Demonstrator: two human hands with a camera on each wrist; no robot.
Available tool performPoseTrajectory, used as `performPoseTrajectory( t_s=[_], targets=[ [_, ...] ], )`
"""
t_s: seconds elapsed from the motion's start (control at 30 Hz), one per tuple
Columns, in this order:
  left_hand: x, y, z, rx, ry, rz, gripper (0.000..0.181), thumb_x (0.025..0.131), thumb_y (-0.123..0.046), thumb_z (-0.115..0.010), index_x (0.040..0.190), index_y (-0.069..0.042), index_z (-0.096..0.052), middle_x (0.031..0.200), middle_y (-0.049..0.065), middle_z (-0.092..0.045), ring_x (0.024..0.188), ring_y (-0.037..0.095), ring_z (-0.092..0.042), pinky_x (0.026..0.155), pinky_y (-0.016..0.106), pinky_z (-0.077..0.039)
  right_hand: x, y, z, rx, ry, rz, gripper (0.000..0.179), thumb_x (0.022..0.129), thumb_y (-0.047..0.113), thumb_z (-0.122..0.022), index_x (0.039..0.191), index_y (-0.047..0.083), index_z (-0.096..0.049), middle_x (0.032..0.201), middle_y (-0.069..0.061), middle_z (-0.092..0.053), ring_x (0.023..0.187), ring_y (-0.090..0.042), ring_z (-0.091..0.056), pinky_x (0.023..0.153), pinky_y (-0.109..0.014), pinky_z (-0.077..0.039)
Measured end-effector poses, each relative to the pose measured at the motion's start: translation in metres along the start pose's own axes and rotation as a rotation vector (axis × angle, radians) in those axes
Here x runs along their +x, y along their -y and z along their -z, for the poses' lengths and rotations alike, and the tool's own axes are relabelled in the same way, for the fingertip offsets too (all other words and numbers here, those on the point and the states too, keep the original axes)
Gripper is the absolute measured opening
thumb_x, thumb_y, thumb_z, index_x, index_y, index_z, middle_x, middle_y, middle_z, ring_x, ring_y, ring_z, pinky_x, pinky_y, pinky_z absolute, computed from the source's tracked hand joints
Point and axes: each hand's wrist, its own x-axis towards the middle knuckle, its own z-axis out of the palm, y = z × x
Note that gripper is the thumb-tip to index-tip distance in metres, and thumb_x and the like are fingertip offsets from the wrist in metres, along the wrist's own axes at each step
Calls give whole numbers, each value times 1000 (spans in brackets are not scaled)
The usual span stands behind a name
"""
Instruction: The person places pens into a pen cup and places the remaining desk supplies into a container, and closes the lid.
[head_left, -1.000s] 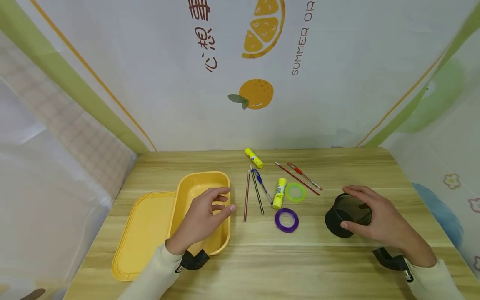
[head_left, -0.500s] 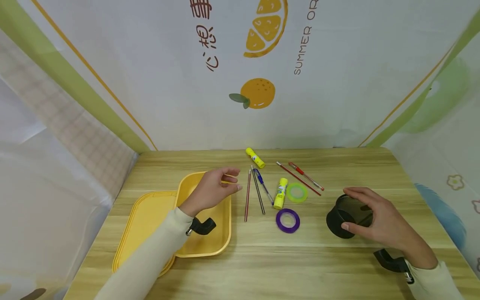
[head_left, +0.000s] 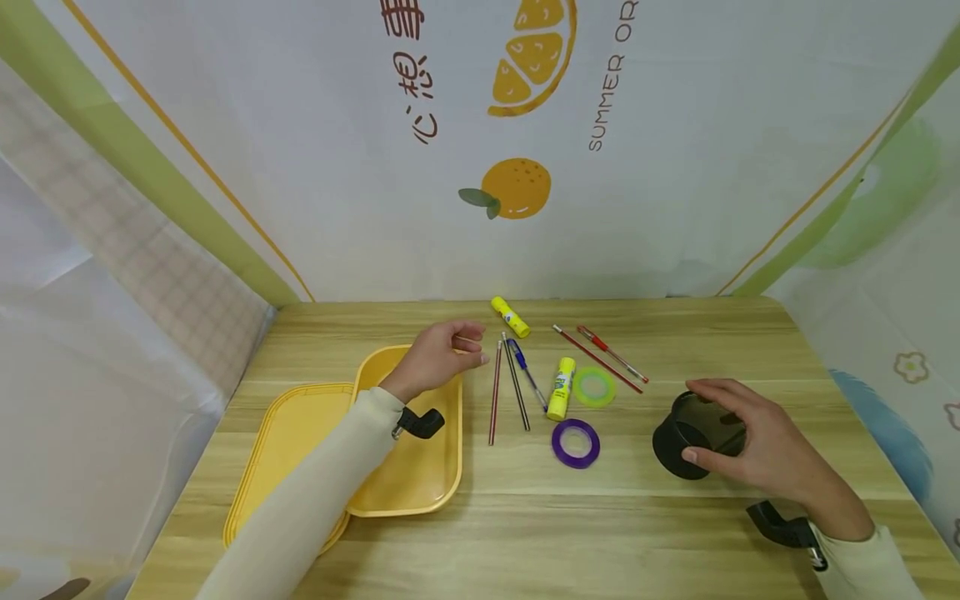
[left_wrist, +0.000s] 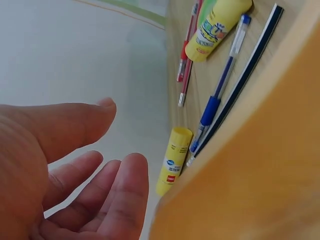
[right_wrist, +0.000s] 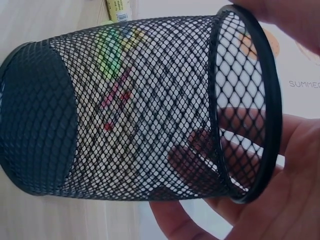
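Note:
My left hand (head_left: 431, 358) hovers over the far right rim of the yellow box (head_left: 408, 504), fingers loosely bent and nothing between them. Just right of it lie a dark red pencil (head_left: 495, 392), a black pencil (head_left: 516, 382) and a blue pen (head_left: 528, 375). At the right, my right hand (head_left: 768, 442) grips a black mesh pen holder (right_wrist: 140, 110), thumb on one side and fingers round the other. The pen holder looks upright in the head view, though part of it is hidden by the hand.
Two yellow glue sticks (head_left: 561, 389), a green tape roll (head_left: 594, 387), a purple tape roll (head_left: 575, 443), a red pencil (head_left: 600, 360) and a red pen (head_left: 611, 354) lie mid-table. The yellow lid (head_left: 281, 450) lies left, partly under the box and sleeve. A printed curtain (head_left: 600, 233) stands behind.
My left hand has moved forward and right, from above the box's middle to its far right rim. The right hand and pen holder have stayed in place.

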Motion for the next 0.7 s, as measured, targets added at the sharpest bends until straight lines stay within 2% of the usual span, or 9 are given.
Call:
performPoseTrajectory(
  t_s=[0.13, 0.33, 0.53, 0.7],
  targets=[
    [10, 0, -4, 7, 4, 11, 52, 98, -21, -78, 145, -8, -62, 143, 13, -66, 126, 27, -68, 98, 39, -61, 0, 0, 1, 2, -4, -1, 86, 72, 31, -99, 149, 16, -61, 141, -7, -64, 119, 3, -53, 82, -20, -51],
    [24, -2, -12, 47, 16, 21, 54, 96, -18, -79, 145, -4, -61, 144, 19, -65, 126, 31, -68, 99, 40, -61, 0, 1, 2, -14, -6, -7, 87, 72, 32, -99, 149, 18, -61, 140, -7, -64, 119, -9, -58, 82, -26, -51],
    [38, -4, -22, 74, 33, 27, 53, 96, -7, -76, 146, 2, -59, 141, 20, -65, 127, 32, -67, 103, 39, -59, 0, -1, -1, -11, -11, -10, 87, 72, 31, -99, 149, 19, -61, 140, -5, -64, 120, -2, -55, 83, -26, -50],
    [48, -6, -30, 106, 33, 43, 53, 95, 0, -74, 145, 5, -58, 141, 21, -64, 128, 34, -64, 109, 41, -55, 1, -1, -2, -1, -12, -7, 87, 72, 31, -99, 149, 20, -61, 139, -5, -65, 119, -7, -57, 83, -27, -51]
  ],
)
